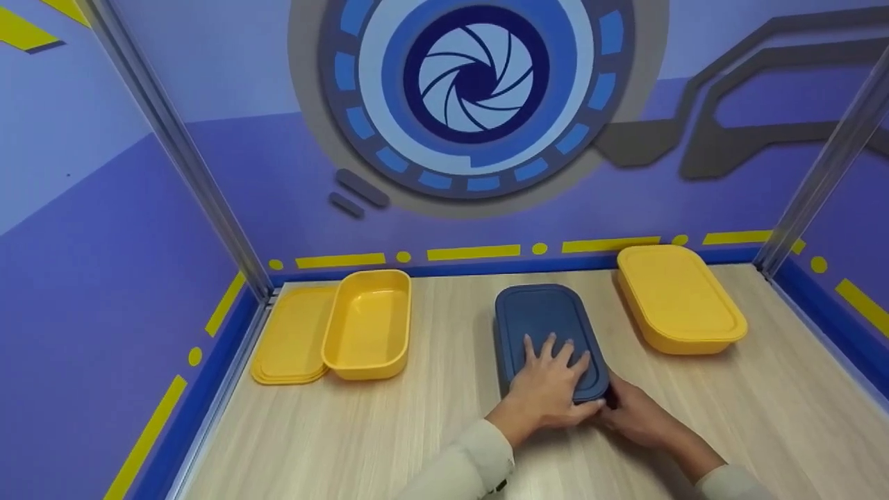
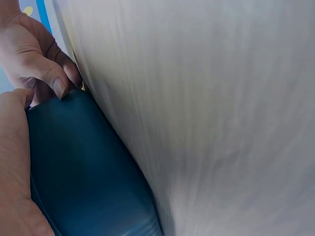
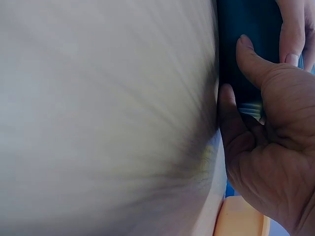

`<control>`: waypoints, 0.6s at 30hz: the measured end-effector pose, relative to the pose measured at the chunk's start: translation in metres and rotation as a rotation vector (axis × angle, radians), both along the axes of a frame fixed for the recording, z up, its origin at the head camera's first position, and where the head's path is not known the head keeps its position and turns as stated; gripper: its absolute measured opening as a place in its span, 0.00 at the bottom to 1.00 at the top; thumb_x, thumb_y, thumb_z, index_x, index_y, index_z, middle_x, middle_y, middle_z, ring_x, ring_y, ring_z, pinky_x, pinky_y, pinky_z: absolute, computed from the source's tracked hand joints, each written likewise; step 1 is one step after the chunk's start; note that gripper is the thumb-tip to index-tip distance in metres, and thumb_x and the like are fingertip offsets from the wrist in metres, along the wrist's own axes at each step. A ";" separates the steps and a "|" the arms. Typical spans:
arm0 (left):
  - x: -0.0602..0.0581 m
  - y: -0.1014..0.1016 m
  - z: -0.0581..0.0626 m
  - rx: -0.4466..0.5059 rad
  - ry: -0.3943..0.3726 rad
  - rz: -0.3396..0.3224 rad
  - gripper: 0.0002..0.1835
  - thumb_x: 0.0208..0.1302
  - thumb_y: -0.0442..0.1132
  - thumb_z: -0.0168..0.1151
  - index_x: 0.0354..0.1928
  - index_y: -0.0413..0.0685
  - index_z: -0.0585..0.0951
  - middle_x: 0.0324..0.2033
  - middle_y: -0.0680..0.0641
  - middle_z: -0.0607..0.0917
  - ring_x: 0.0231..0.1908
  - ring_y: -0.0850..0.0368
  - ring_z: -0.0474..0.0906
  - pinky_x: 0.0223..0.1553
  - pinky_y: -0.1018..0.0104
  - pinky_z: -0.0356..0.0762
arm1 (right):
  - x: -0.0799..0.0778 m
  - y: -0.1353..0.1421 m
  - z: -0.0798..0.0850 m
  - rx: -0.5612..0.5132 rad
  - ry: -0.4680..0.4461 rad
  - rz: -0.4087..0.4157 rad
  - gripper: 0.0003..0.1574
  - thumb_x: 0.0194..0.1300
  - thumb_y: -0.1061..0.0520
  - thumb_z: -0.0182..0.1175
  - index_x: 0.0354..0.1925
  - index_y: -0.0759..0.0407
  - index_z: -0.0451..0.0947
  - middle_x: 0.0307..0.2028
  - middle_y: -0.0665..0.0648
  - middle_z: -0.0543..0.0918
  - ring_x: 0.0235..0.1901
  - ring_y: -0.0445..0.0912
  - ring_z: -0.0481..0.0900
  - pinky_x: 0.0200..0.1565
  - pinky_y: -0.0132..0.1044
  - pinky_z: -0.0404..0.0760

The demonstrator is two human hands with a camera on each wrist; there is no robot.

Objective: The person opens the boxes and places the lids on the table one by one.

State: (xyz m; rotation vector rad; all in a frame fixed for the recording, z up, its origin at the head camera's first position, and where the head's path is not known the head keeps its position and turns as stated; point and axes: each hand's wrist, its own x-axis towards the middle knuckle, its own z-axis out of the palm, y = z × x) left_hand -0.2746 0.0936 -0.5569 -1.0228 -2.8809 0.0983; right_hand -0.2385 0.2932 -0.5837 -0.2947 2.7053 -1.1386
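Left hand [image 1: 545, 390] rests on blue box [image 1: 543, 314], long axis toward back wall [image 1: 264, 187].

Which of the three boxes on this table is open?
The leftmost yellow box: its inside shows, and a yellow lid lies at its left. The dark blue box and the rightmost yellow box both have lids on.

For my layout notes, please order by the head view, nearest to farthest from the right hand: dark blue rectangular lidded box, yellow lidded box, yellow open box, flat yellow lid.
1. Dark blue box, touching the right hand.
2. Yellow lidded box, right side.
3. Yellow open box, left side.
4. Flat yellow lid, farthest left.
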 end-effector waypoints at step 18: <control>-0.001 -0.002 -0.001 0.040 -0.021 -0.012 0.44 0.72 0.81 0.37 0.83 0.73 0.61 0.82 0.53 0.67 0.83 0.44 0.60 0.78 0.30 0.60 | 0.000 -0.002 0.000 -0.022 -0.034 -0.022 0.62 0.70 0.51 0.70 0.87 0.59 0.44 0.83 0.68 0.60 0.82 0.65 0.61 0.78 0.65 0.62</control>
